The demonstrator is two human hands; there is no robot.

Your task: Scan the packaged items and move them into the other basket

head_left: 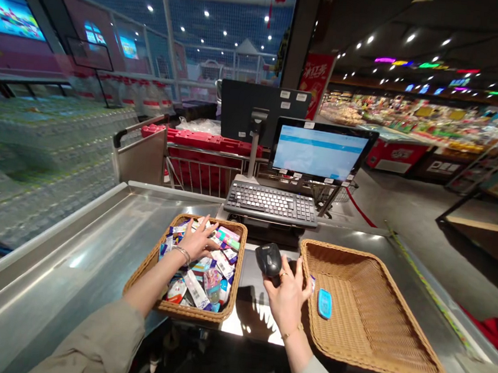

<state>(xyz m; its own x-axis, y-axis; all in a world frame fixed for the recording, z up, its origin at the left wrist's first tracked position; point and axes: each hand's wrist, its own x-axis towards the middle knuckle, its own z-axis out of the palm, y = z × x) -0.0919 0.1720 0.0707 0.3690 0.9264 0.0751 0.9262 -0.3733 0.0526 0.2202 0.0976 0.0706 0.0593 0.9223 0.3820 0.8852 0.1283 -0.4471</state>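
Note:
My left hand [199,240] reaches into the left wicker basket [146,268], fingers spread and resting on several small packaged items [208,277]; whether it grips one is hidden. My right hand [287,294] is wrapped round the handle of a black barcode scanner [268,258], held over the counter between the two baskets. The right wicker basket [375,336] holds a single small blue packet [324,303] near its left wall, just right of my right hand.
Behind the baskets stand a keyboard [271,203] and a lit till screen [319,152], with a second monitor [257,110] facing away. The steel checkout counter [90,253] runs left. A red shopping trolley [203,158] stands beyond it. Shop displays [416,118] fill the far right.

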